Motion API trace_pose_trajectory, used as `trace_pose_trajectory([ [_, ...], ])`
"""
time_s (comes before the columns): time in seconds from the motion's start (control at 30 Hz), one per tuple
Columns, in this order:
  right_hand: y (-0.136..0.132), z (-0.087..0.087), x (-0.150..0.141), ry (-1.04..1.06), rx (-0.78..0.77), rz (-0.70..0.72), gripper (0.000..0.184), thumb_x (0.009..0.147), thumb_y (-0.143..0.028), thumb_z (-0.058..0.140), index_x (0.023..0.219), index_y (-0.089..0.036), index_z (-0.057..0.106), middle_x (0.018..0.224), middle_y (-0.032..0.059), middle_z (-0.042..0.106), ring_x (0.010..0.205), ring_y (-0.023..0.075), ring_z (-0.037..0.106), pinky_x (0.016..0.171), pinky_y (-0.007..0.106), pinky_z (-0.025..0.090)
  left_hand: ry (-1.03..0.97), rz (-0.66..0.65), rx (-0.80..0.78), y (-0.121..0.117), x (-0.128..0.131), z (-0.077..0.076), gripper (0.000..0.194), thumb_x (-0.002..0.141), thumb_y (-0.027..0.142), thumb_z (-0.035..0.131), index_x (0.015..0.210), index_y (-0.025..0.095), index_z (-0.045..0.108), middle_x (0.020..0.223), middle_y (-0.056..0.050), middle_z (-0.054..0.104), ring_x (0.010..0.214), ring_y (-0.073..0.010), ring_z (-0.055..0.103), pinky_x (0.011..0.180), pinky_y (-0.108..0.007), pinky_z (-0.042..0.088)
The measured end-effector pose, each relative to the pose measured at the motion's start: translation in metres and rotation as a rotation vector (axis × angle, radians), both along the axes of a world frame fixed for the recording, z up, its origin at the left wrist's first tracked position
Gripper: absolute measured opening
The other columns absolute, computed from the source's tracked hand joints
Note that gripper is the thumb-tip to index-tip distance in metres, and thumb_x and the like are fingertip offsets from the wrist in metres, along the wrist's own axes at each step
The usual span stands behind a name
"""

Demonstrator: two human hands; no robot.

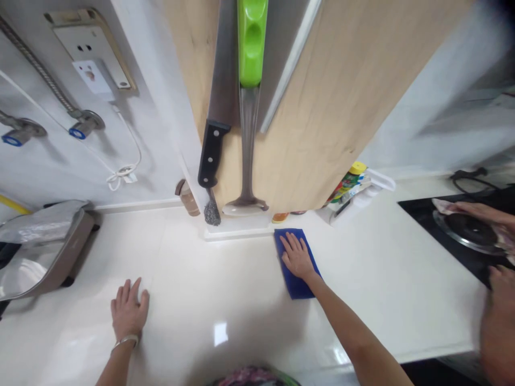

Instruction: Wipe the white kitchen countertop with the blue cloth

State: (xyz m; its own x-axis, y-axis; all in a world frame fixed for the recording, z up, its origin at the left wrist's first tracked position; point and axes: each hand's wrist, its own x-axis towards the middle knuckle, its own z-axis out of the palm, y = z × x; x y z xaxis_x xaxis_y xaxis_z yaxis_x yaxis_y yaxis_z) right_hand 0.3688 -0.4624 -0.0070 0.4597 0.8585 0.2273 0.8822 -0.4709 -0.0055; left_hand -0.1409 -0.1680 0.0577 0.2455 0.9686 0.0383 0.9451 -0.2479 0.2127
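My right hand [296, 256] lies flat with fingers spread on a blue cloth [295, 284], pressing it onto the white countertop [225, 289] just in front of the wooden cabinet. My left hand [129, 310] rests palm down on the bare countertop to the left, fingers stretched out, holding nothing. A bracelet sits on that wrist.
A black-handled knife [211, 153] and a green-handled utensil [250, 107] hang on the cabinet [322, 123]. Below them are a steel scrubber [212, 213] and bottles [349, 182]. A metal appliance [44, 252] stands left. Another person's hands [486, 214] work at the black stove [462, 228] right.
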Motion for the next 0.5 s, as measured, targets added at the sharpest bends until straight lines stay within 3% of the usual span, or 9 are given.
trace_pose_trajectory([
  [0.13,-0.065,0.001,-0.007,0.006,-0.042,0.031,0.066,0.091,-0.026,0.04,0.156,-0.02,0.029,0.165,0.0089,0.026,0.151,0.0257,0.023,0.122,0.05,0.021,-0.008,-0.004,0.028,-0.002,0.002,0.001,0.06,0.098,0.045,0.031,0.148,0.018,0.048,0.162,-0.014,0.034,0.151,-0.0316,0.024,0.123,-0.052,0.018],
  [0.23,-0.112,0.001,-0.018,0.019,-0.07,-0.044,0.068,0.091,-0.025,0.039,0.157,-0.02,0.028,0.165,0.0098,0.026,0.151,0.0268,0.024,0.122,0.052,0.022,-0.013,-0.025,0.043,-0.003,0.002,0.0,0.058,0.099,0.045,0.033,0.148,0.019,0.047,0.161,-0.014,0.035,0.151,-0.0315,0.025,0.122,-0.051,0.019],
  [0.37,-0.151,-0.002,-0.047,0.058,0.009,-0.276,0.064,0.092,-0.027,0.036,0.156,-0.018,0.031,0.163,0.0124,0.03,0.149,0.029,0.028,0.121,0.055,0.023,-0.039,-0.07,0.052,-0.005,0.003,0.002,0.058,0.101,0.048,0.031,0.148,0.017,0.047,0.16,-0.017,0.035,0.149,-0.0336,0.027,0.121,-0.053,0.019],
  [0.5,-0.162,-0.006,-0.081,0.057,0.161,-0.554,0.06,0.095,-0.032,0.032,0.152,-0.015,0.038,0.158,0.0168,0.037,0.148,0.0316,0.03,0.12,0.057,0.024,-0.065,-0.122,0.109,-0.011,0.006,0.008,0.056,0.104,0.047,0.031,0.146,0.014,0.047,0.159,-0.016,0.035,0.147,-0.0338,0.028,0.119,-0.052,0.021],
])
